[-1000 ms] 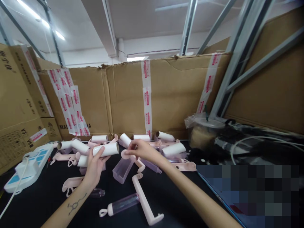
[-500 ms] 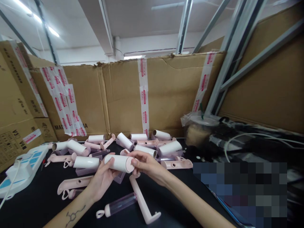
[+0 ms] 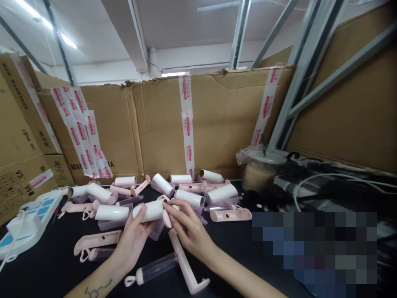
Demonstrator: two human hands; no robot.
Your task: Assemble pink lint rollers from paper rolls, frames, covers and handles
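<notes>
My left hand point(image 3: 135, 234) is closed around a white roll point(image 3: 149, 210) held above the table, tilted slightly up to the right. At its right end, my right hand point(image 3: 187, 225) has its fingers bent around a pink round end piece point(image 3: 167, 218). This piece sits tilted at the roll's end, and a dark bit of the roll's opening shows above it. Below the hands lie a long pink holder point(image 3: 186, 265) with upturned ends and a clear tube point(image 3: 159, 267) with a pink cap and loop. How far the pink piece extends is hidden by my fingers.
Several white rolls point(image 3: 112, 212), pink holders point(image 3: 231, 215) and purplish clear pieces lie behind and beside my hands on the black table point(image 3: 130, 287). A power strip point(image 3: 34, 225) stands left. Cardboard point(image 3: 161, 128) closes off the back; a lidded drink cup point(image 3: 259, 171) stands right.
The pink round piece, flat against the roll's right end before, now hangs tilted and lower, away from the opening. The roll has shifted a little left, with its right end turned upward.
</notes>
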